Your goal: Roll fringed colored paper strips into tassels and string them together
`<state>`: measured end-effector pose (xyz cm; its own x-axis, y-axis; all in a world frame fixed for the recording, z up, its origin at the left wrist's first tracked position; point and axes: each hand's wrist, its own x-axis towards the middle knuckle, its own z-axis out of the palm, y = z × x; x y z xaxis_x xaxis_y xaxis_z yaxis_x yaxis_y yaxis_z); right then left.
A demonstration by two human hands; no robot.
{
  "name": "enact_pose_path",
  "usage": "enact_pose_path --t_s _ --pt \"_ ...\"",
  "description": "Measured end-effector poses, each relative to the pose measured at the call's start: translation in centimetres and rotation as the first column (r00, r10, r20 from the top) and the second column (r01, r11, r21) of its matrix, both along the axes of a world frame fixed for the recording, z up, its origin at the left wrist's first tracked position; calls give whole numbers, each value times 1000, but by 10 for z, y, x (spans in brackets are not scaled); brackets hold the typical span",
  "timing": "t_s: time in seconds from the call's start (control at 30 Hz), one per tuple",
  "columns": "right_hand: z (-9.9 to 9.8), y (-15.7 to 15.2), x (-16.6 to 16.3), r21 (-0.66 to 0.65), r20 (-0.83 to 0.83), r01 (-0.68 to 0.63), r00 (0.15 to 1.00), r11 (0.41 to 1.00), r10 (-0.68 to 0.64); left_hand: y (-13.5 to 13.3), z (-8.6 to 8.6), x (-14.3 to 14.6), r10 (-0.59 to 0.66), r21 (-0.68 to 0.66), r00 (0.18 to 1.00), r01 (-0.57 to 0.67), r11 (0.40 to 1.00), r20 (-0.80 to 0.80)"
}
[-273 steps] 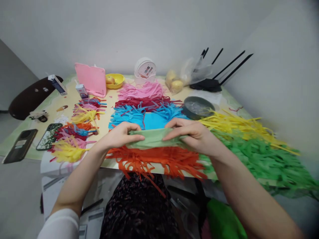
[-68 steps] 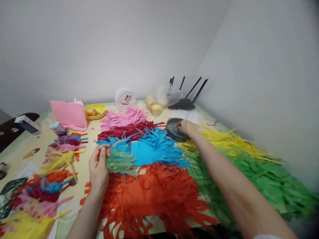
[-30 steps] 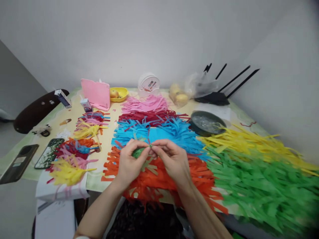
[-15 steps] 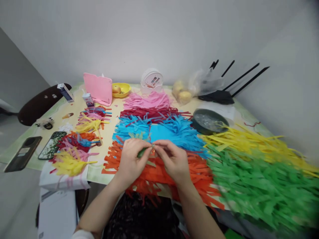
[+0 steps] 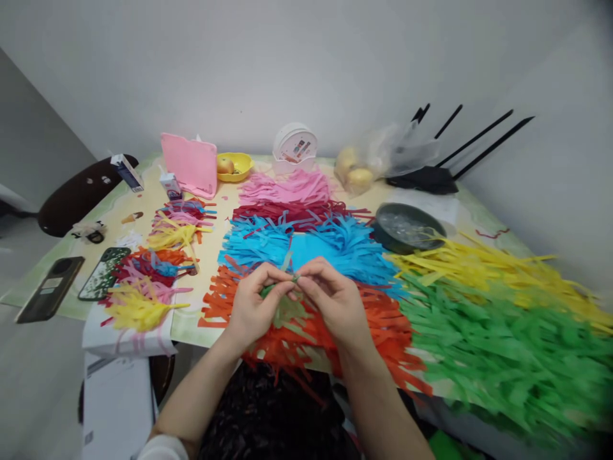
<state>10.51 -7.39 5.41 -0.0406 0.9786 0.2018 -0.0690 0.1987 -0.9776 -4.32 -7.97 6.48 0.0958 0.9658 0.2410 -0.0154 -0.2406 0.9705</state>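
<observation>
Both hands meet fingertip to fingertip above the orange fringed paper (image 5: pixel 383 322). My left hand (image 5: pixel 251 303) is closed in a pinch on a small piece of green fringed paper (image 5: pixel 291 314), whose pale strips hang below the fingers. My right hand (image 5: pixel 338 303) pinches the same piece at its narrow twisted end, close to the left fingertips. Part of the paper is hidden behind the fingers. Just beyond lies blue fringed paper (image 5: pixel 335 249), then dark red fringe (image 5: pixel 297 215) and pink fringe (image 5: pixel 287 188). Multicoloured paper tassels (image 5: pixel 138 306) lie on the left.
Green fringe (image 5: pixel 502 345) and yellow fringe (image 5: pixel 498 262) spread on the right, near a dark bowl (image 5: pixel 407 229). Two phones (image 5: pixel 50 291) lie at the left. A pink stand (image 5: pixel 189 165), yellow dish (image 5: pixel 242 167), white round box (image 5: pixel 295 148) and bagged fruit (image 5: pixel 357 176) line the back.
The green paper has turned, and its pale strips now hang lower under my fingers. Both hands stay together in nearly the same place. The view has shifted slightly.
</observation>
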Motion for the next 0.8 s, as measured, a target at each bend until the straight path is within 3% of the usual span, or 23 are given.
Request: enact_pose_path --t_s 0.13,0.37,0.57,0.7,0.8 --pt "5 1 4 -8 33 -52 998 999 53 -2 -5 1 40 -20 999 -40 999 11" --pt "1 0 5 -79 -53 -43 998 996 39 0 -9 -2 -104 -53 993 107 993 55" --pt "5 0 5 9 101 -15 995 1000 14 -2 -11 -8 -54 27 994 57 998 -100" --pt "12 2 12 48 189 4 982 999 -13 -4 -11 -5 -122 -41 992 121 992 -21" --pt "17 1 14 81 237 15 971 997 -34 -3 -8 -2 -90 -70 996 90 994 3"
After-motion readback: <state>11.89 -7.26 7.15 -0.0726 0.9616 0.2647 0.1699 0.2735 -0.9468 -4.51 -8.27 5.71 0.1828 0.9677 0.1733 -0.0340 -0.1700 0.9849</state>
